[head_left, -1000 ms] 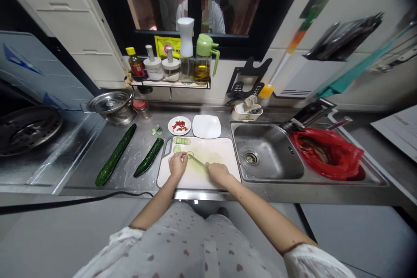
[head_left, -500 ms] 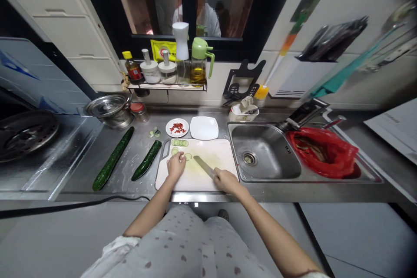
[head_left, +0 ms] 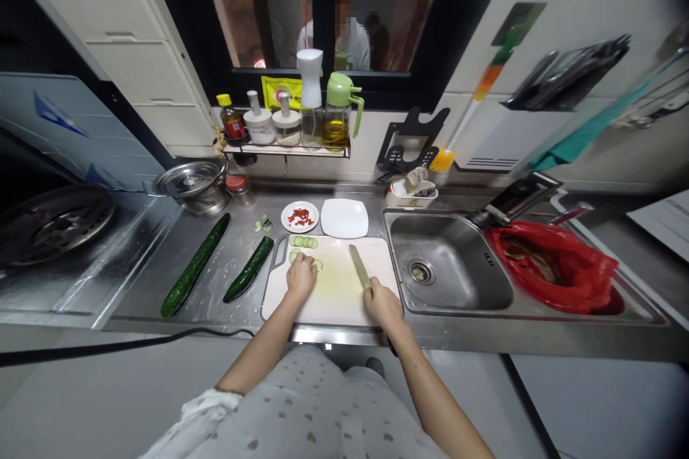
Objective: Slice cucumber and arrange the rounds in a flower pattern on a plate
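My right hand (head_left: 384,303) is wrapped round the handle of a kitchen knife (head_left: 359,267), its blade pointing away over the right part of the white cutting board (head_left: 328,307). My left hand (head_left: 301,277) is on the board's left side, fingers curled together at a thin cucumber slice (head_left: 319,265) that peeks out by the fingertips. Several overlapping cucumber slices (head_left: 303,242) lie in a row along the board's far left edge, and another slice (head_left: 293,255) is just beyond my left hand. A shortened cucumber (head_left: 248,270) and a longer whole cucumber (head_left: 197,265) rest left of the board.
Behind the board stand a plate of chopped red pieces (head_left: 300,217) and a white square plate (head_left: 344,218). Cucumber ends (head_left: 263,224) lie nearby. Right is the sink (head_left: 452,258) with a red bag (head_left: 554,269); far left, a lidded pot (head_left: 191,186). A condiment shelf (head_left: 288,150) hangs behind.
The knife has swung away to the right and now points more straight ahead. My left hand has shifted toward the right-hand slice, its fingers more curled. The whole view has tilted slightly.
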